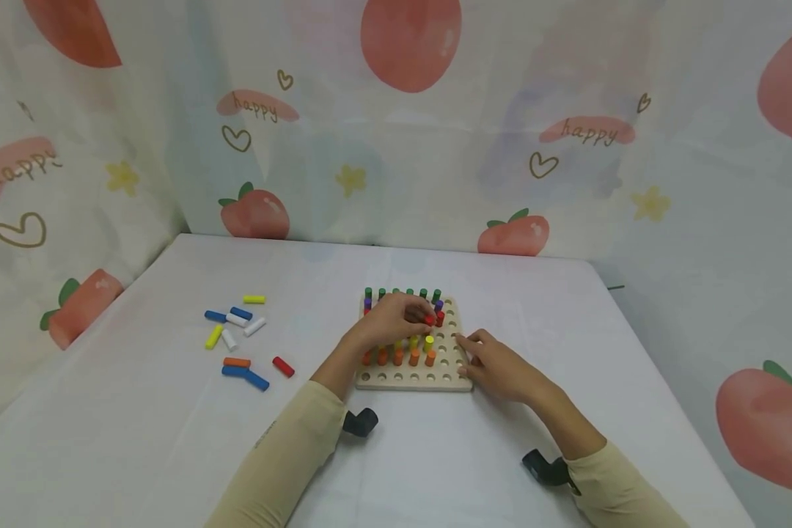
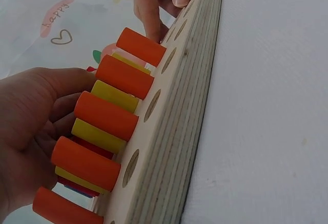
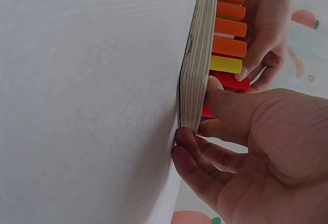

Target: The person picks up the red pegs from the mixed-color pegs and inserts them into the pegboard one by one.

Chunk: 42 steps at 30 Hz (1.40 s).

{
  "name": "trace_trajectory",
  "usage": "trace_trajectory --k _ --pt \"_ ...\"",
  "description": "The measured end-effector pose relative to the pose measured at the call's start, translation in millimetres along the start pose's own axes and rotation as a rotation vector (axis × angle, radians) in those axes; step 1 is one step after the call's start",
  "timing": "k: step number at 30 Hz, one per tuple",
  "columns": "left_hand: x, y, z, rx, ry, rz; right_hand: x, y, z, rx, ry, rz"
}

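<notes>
A wooden pegboard (image 1: pixel 412 384) lies on the table with pegs standing in rows of its holes. My left hand (image 1: pixel 391 320) reaches over it from the left and pinches a red peg (image 1: pixel 430 320), upright beside another red peg (image 1: pixel 440 318). Thumb and fingertips of my right hand (image 1: pixel 498 369) grip the board's right edge, thumb on top, as the right wrist view shows. Orange pegs (image 2: pixel 105 112) line the near side, with yellow pegs (image 1: pixel 429 343) behind them. Green pegs (image 1: pixel 437 295) and purple pegs (image 1: pixel 438 305) stand at the far side, partly hidden by my left hand.
Loose pegs lie left of the board: a red one (image 1: pixel 283 367), an orange one (image 1: pixel 237 363), several blue ones (image 1: pixel 256 380), white ones (image 1: pixel 254 327) and yellow ones (image 1: pixel 214 336). A printed curtain (image 1: pixel 396 161) hangs behind the white table (image 1: pixel 138 418).
</notes>
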<state>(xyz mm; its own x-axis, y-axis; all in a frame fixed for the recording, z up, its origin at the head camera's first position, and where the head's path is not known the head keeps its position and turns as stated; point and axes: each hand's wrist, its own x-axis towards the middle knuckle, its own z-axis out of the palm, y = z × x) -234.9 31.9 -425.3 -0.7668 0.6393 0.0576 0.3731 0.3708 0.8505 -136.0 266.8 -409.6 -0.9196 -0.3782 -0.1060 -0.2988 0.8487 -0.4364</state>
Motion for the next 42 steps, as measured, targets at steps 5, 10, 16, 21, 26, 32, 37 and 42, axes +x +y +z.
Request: trace_trajectory --k 5,10,16,21,26,32,37,42 --pt "0.9 -0.9 -0.6 0.015 -0.007 -0.003 0.9 -1.0 -1.2 0.003 0.000 -0.001" --pt "0.3 -0.7 -0.6 0.040 -0.007 -0.012 2.4 1.3 0.3 0.002 -0.002 0.003" --pt "0.1 0.5 -0.9 0.072 -0.003 0.002 1.7 1.3 -0.1 0.004 -0.001 0.016" --pt "-1.0 2.4 -1.0 0.078 -0.008 0.003 1.5 1.2 1.2 0.004 0.003 0.008" --pt "-1.6 2.9 -1.3 0.076 -0.010 0.005 1.5 0.0 1.4 0.006 -0.001 0.019" --pt "-1.7 2.1 -1.6 0.086 -0.016 0.000 1.0 0.3 1.4 -0.001 0.000 0.001" --pt "-1.1 0.1 -0.7 0.083 -0.015 0.002 0.9 0.2 1.2 0.004 0.001 0.000" --pt "-0.1 -0.6 -0.2 0.090 -0.012 -0.006 1.2 -1.1 0.3 0.003 0.002 0.003"
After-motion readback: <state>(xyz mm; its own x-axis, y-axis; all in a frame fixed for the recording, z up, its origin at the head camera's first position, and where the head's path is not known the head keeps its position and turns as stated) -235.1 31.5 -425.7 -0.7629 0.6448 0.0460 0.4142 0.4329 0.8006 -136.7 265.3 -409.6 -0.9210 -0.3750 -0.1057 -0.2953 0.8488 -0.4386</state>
